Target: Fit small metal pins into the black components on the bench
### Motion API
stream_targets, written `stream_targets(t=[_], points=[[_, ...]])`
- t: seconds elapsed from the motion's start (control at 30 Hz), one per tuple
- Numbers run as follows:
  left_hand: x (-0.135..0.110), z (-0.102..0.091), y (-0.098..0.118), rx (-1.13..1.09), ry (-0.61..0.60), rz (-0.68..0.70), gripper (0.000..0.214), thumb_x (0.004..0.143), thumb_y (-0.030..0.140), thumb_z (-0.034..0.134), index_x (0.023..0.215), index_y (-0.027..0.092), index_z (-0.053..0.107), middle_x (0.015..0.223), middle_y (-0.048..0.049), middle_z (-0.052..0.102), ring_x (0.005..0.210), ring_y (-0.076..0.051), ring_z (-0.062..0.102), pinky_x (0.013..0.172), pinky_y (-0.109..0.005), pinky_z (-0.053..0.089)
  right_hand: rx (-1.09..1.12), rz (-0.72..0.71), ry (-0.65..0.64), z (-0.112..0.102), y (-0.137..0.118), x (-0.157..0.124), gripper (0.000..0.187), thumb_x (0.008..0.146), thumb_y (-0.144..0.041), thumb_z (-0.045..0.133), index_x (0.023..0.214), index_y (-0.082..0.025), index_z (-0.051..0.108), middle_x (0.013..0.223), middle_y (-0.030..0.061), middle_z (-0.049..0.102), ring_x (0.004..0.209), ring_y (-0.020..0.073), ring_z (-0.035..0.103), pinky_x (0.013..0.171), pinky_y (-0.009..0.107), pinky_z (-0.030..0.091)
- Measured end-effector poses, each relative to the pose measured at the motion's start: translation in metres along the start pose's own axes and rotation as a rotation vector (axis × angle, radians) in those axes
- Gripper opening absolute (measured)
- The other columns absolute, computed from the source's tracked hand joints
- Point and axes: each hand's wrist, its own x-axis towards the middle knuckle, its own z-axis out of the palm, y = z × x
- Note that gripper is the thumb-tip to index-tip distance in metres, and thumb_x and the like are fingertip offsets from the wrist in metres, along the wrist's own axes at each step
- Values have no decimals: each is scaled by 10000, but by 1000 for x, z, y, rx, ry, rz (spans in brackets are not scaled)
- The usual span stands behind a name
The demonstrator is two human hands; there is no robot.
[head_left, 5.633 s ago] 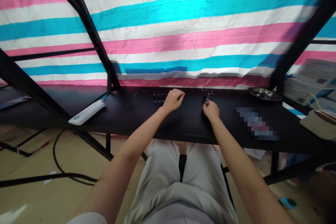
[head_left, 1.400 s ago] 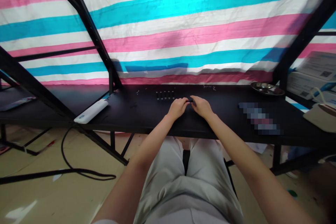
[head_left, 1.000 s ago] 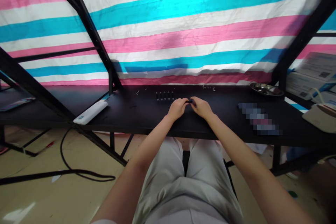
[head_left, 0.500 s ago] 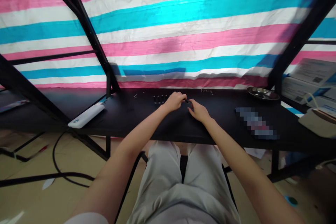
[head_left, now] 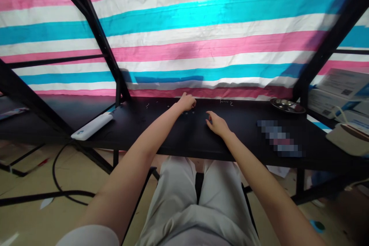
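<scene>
My left hand is at the far middle of the black table, over a row of small dark pieces whose light ends show just below it. Its fingers are bent inward, and whatever is between them is hidden. To its right, my right hand rests low over the tabletop with thumb and forefinger apart. Nothing shows between them. Thin pale bits lie behind the right hand, near the table's back edge. More such scraps are to the left.
A long white case lies at the left by the black frame. On the right are a shiny metal dish, a blurred-out flat item and stacked boxes. A striped sheet hangs behind the table.
The hands were close together at a small dark piece. My left hand has since moved left over the row of dark pieces, while my right hand stays nearly where it was, its fingers apart.
</scene>
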Motion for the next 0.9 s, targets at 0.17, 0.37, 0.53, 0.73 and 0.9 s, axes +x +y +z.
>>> stream_targets(t=[0.17,0.37,0.53,0.73,0.9], points=[[1,12,1,1,-25,-22,247,726,50,532,844,197,692,956,-63,682,998,-220,538,965,-470,244,4,-4,-1,-1,0,0,379,839,-237,464,1212,-172,477,956,60,610,753,146,571,649,257,426],[1,17,-2,31,-19,-36,295,718,41,528,903,202,690,1009,-80,661,1027,-227,530,991,-490,239,5,-10,1,0,0,0,372,834,-226,470,1201,-170,488,961,63,612,781,154,575,662,261,431],[-1,15,-1,56,-11,-40,310,724,30,508,912,196,692,1019,-89,658,1029,-229,532,1001,-494,238,11,-14,2,2,2,0,358,831,-221,473,1186,-177,497,964,63,614,790,157,578,657,262,431],[-4,10,1,70,-20,-44,318,723,21,503,909,197,693,1031,-90,658,1045,-227,529,1006,-487,239,18,-24,3,4,5,1,348,833,-231,473,1175,-170,501,972,64,615,781,157,577,649,266,431],[-7,8,2,111,-33,-34,343,726,20,475,929,197,688,1037,-90,651,1049,-219,520,1004,-484,245,22,-18,2,3,3,0,349,828,-220,473,1173,-175,502,978,62,618,789,156,579,656,262,430]])
